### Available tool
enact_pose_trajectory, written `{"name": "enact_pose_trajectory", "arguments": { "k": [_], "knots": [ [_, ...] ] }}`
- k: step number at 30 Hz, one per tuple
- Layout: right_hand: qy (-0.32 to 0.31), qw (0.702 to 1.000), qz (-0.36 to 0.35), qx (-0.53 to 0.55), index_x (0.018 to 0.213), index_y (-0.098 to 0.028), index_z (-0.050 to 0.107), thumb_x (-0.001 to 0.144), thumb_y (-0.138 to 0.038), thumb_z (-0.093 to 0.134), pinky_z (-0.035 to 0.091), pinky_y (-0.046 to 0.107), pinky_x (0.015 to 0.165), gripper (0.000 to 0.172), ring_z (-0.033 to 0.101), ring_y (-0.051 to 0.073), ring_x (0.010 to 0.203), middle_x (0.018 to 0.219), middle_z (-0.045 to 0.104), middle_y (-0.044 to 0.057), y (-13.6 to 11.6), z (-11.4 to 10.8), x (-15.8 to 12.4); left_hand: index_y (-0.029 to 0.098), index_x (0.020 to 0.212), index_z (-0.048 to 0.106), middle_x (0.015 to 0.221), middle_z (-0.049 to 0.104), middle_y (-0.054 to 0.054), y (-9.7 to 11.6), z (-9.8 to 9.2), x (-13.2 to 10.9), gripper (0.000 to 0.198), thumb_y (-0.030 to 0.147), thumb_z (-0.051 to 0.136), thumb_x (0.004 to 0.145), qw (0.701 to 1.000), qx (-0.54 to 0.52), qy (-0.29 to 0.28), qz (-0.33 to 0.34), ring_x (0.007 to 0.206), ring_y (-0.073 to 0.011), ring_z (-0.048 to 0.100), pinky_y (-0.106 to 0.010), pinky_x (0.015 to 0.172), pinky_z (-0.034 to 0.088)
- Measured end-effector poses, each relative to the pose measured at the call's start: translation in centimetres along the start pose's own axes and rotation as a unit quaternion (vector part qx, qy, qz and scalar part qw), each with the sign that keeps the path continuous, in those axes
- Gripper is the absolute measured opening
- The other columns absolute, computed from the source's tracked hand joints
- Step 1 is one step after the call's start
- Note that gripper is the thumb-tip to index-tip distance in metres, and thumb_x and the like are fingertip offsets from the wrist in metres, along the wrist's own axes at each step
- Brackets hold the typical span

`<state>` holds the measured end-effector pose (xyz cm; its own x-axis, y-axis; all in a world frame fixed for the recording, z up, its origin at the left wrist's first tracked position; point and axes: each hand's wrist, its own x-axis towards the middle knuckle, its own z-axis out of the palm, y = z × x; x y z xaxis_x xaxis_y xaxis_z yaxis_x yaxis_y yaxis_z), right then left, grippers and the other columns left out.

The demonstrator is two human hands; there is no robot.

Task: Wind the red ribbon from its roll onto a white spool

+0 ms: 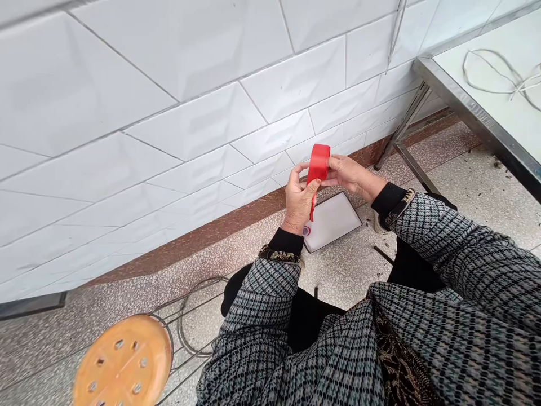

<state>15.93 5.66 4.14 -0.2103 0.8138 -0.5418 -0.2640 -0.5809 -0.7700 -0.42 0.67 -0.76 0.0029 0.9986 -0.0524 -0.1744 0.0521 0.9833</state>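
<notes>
A red roll of tape (318,162) is held up in front of a white tiled wall, between both hands. My right hand (350,175) grips the roll from the right side with closed fingers. My left hand (299,197) pinches a loose red strip (312,204) that hangs down from the roll, thumb pressed against it. Below the hands a flat white panel with a dark rim (333,221) lies on the speckled floor. Both arms wear patterned grey knit sleeves.
An orange round stool seat (122,363) on a wire frame stands at lower left. A metal-edged white table (486,90) with a loose white cable (494,73) is at upper right, its legs (406,135) against the wall. Small debris dots the floor.
</notes>
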Motion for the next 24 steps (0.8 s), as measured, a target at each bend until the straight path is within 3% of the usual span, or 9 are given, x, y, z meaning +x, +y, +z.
{"name": "enact_pose_trajectory", "arguments": {
  "k": [3, 8, 10, 14, 20, 24],
  "knots": [
    [0.027, 1.000, 0.005, -0.002, 0.095, -0.022, 0.061, 0.107, -0.014, 0.072, 0.066, 0.030, 0.079, 0.018, 0.073, 0.015, 0.069, 0.078, 0.075, 0.001, -0.4, -0.2, 0.2, 0.026, 0.107, 0.066, 0.051, 0.049, 0.012, -0.1, 0.4, -0.3, 0.051, 0.064, 0.094, 0.086, 0.999, 0.003, 0.032, 0.003, 0.037, -0.0086, 0.036, -0.024, 0.040, 0.024],
    [0.034, 0.999, 0.014, -0.002, 0.097, -0.020, 0.066, 0.108, -0.013, 0.066, 0.067, 0.028, 0.074, 0.013, 0.072, 0.017, 0.068, 0.077, 0.075, 0.003, -0.9, -0.3, 0.0, 0.022, 0.083, 0.071, 0.053, 0.051, 0.008, -0.1, 0.9, -0.3, 0.046, 0.062, 0.092, 0.089, 1.000, 0.007, -0.015, 0.003, 0.048, -0.0091, 0.047, -0.024, 0.050, 0.039],
    [0.034, 0.999, 0.027, 0.013, 0.098, -0.020, 0.067, 0.110, -0.015, 0.065, 0.067, 0.028, 0.073, 0.013, 0.072, 0.018, 0.068, 0.076, 0.074, 0.004, -0.9, -0.2, -0.1, 0.021, 0.080, 0.072, 0.057, 0.054, 0.006, -0.3, 1.2, -0.4, 0.047, 0.063, 0.092, 0.089, 1.000, -0.003, -0.025, -0.003, 0.054, -0.0103, 0.052, -0.025, 0.057, 0.044],
    [0.031, 0.997, 0.054, 0.037, 0.100, -0.021, 0.068, 0.116, -0.024, 0.064, 0.067, 0.029, 0.070, 0.017, 0.070, 0.020, 0.067, 0.074, 0.072, 0.005, -0.8, -0.1, -0.4, 0.022, 0.072, 0.069, 0.057, 0.053, 0.005, -0.6, 1.8, -0.5, 0.050, 0.064, 0.087, 0.091, 0.998, 0.001, -0.036, -0.041, 0.054, -0.0112, 0.047, -0.028, 0.060, 0.043],
    [0.000, 0.995, 0.093, 0.025, 0.103, -0.022, 0.071, 0.117, -0.031, 0.064, 0.064, 0.028, 0.071, 0.018, 0.067, 0.020, 0.069, 0.075, 0.075, 0.006, -0.6, -0.5, -0.2, 0.021, 0.069, 0.072, 0.069, 0.064, 0.000, -0.2, 1.2, -0.4, 0.041, 0.052, 0.082, 0.093, 0.990, 0.136, -0.019, 0.019, 0.073, -0.0157, 0.057, -0.031, 0.075, 0.049],
    [-0.024, 0.994, 0.107, 0.016, 0.104, -0.024, 0.073, 0.114, -0.036, 0.066, 0.062, 0.029, 0.066, 0.017, 0.066, 0.022, 0.067, 0.071, 0.074, 0.004, -0.7, -0.8, -0.2, 0.020, 0.067, 0.069, 0.061, 0.057, 0.003, 0.2, 0.8, -0.3, 0.039, 0.047, 0.080, 0.093, 0.984, 0.176, -0.010, -0.004, 0.063, -0.0136, 0.050, -0.029, 0.064, 0.041]
  ]
}}
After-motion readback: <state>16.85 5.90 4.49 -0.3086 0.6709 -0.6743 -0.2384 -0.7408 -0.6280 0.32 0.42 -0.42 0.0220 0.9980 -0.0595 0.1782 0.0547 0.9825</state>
